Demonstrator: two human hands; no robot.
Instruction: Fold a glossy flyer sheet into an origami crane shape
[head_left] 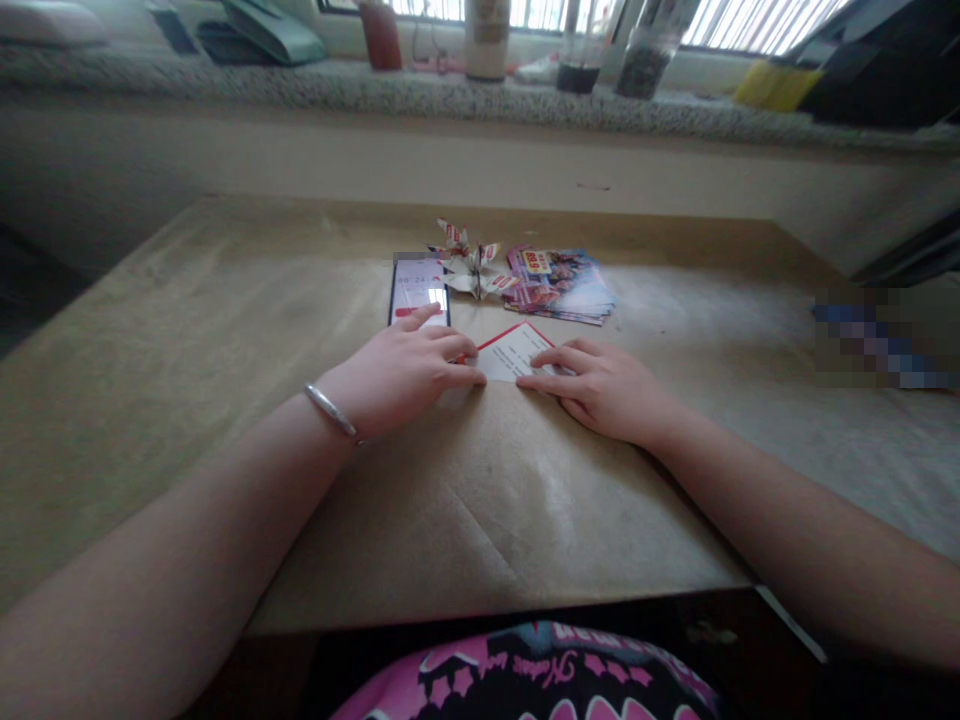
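Note:
A folded white paper with a red edge (pixel 514 351) lies on the brown paper-covered table (pixel 225 330). My left hand (pixel 401 372), with a silver bracelet at the wrist, presses on the paper's left side with fingers bent and close together. My right hand (pixel 600 385) lies on its right side, fingers stretched flat along the lower edge. Both hands hold the paper down against the table. Just behind it lie a phone (pixel 418 290) with a lit screen and folded paper cranes (pixel 472 265).
A stack of colourful leaflets (pixel 562 285) sits right of the cranes. A blurred-out patch (pixel 885 335) is at the table's right edge. Behind the table, a stone windowsill (pixel 300 85) carries jars and bottles (pixel 487 40). Pink-and-black clothing (pixel 525 675) shows at the bottom.

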